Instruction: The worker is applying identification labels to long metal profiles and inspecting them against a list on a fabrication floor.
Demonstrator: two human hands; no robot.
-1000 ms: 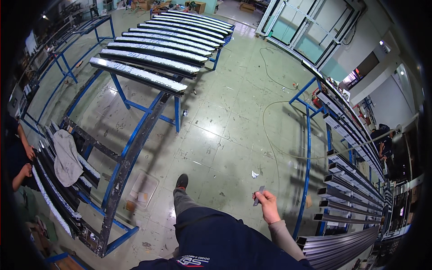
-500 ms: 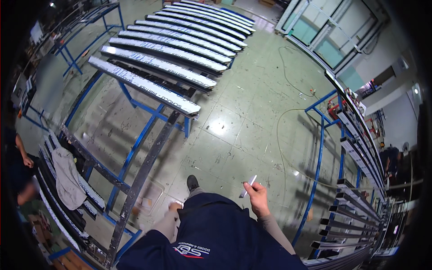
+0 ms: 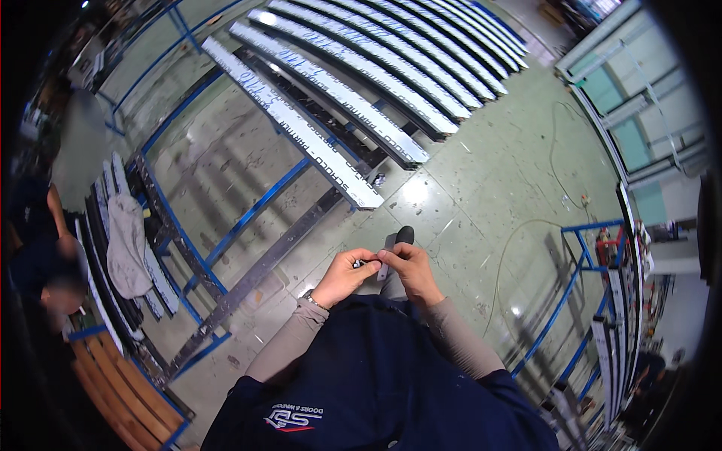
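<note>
My two hands meet in front of my body, fingertips together. In my right hand (image 3: 412, 272) a small flat grey strip (image 3: 383, 272) is pinched between thumb and fingers. My left hand (image 3: 344, 276), with a band at its wrist, is closed in a pinch against the strip. Something small and shiny shows at the left fingers, too small to name. Beyond the hands, a row of long white-faced profiles (image 3: 308, 135) with dark edges lies across a rack; the nearest one ends just ahead of my hands.
A blue and dark metal rack frame (image 3: 259, 282) stands at the left. Near it, a grey cloth (image 3: 129, 244) drapes over more profiles, beside another person (image 3: 37, 218). Wooden slats (image 3: 124, 391) lie lower left. At right stands a blue rack (image 3: 560, 308) with profiles; a hose (image 3: 505, 259) crosses the floor.
My right hand has brought the strip to the middle, and my left hand has come up to meet it. The view has turned, so the profile row appears nearer and further right.
</note>
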